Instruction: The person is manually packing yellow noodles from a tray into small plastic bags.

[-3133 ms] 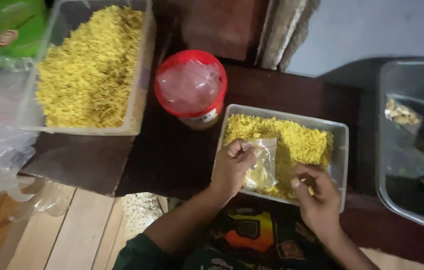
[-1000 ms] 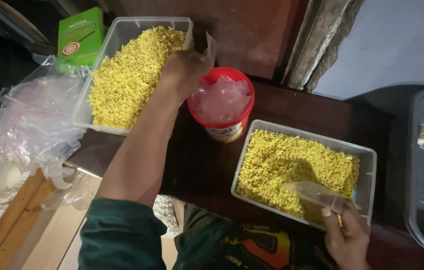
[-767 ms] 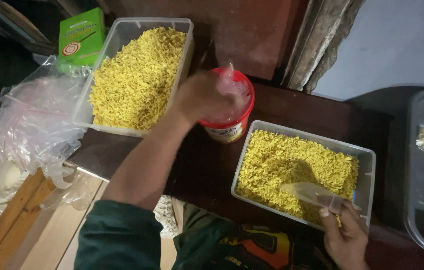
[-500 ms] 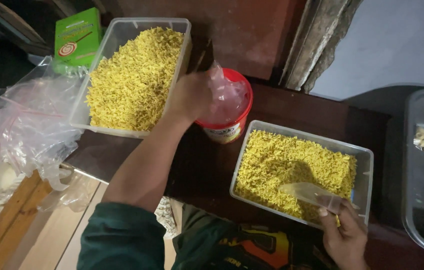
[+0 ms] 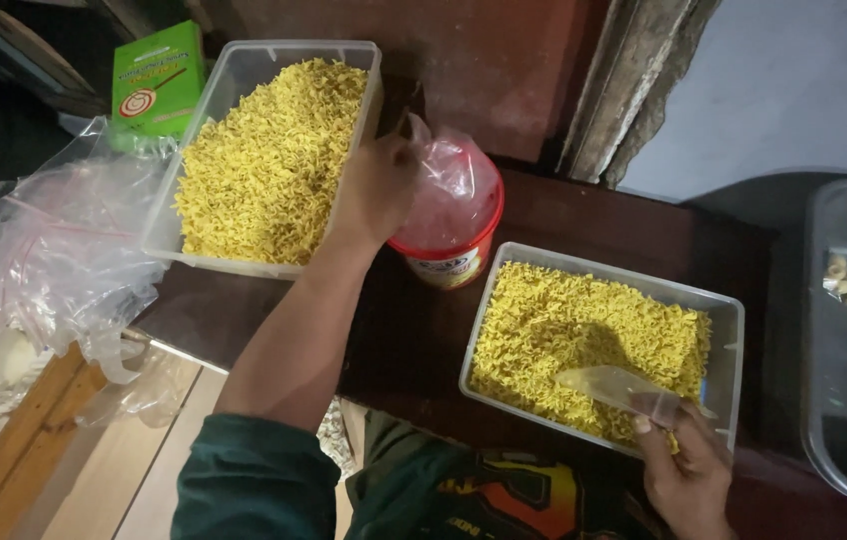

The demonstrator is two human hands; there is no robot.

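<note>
My left hand (image 5: 376, 188) reaches across the dark table and grips the clear plastic bag (image 5: 454, 190) that lines the red tub (image 5: 449, 262), lifting its edge. My right hand (image 5: 686, 470) rests at the near corner of the smaller clear tray (image 5: 724, 310) of yellow crushed noodles and pinches a small clear packet (image 5: 616, 388) lying on the noodles. A larger clear tray (image 5: 254, 60) heaped with the same yellow noodles stands at the far left, beside my left hand.
A pile of empty clear plastic bags (image 5: 64, 260) lies at the left edge. A green box (image 5: 156, 88) stands behind the large tray. A grey bin (image 5: 844, 400) with small snack packets sits at the right. Wooden floor shows below the table edge.
My left hand left the small packet, swung up over the large tray, then moved to the red tub and took hold of its plastic bag. My right hand stayed on the packet.
</note>
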